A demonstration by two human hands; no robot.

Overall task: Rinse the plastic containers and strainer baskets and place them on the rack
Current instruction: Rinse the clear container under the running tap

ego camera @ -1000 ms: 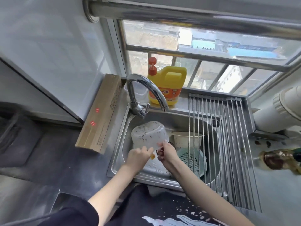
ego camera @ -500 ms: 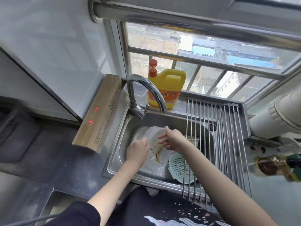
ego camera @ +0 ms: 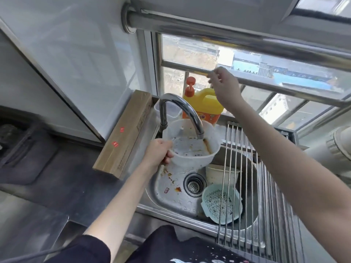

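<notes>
My left hand (ego camera: 158, 152) grips the rim of a translucent white plastic container (ego camera: 191, 149), held upright just under the faucet spout (ego camera: 182, 109); brown sauce streaks its inside. My right hand (ego camera: 222, 86) is raised by the window rail above the detergent bottle, fingers loosely curled, holding nothing. In the sink (ego camera: 171, 202) a teal strainer basket (ego camera: 221, 204) leans under the roll-up steel rack (ego camera: 252, 168). A cream container (ego camera: 216, 174) stands behind the basket, partly hidden by the rack's bars. No water is visibly running.
A yellow detergent bottle (ego camera: 203, 109) and a clear tub (ego camera: 169, 111) stand on the sill behind the faucet. A long cardboard box (ego camera: 125, 133) lies left of the sink. A white pipe (ego camera: 338, 147) is at the right. Brown stains dot the sink near the drain (ego camera: 194, 184).
My left hand has lifted the white container out of the sink and turned it upright under the spout. My right hand let go of it and rose to the window rail.
</notes>
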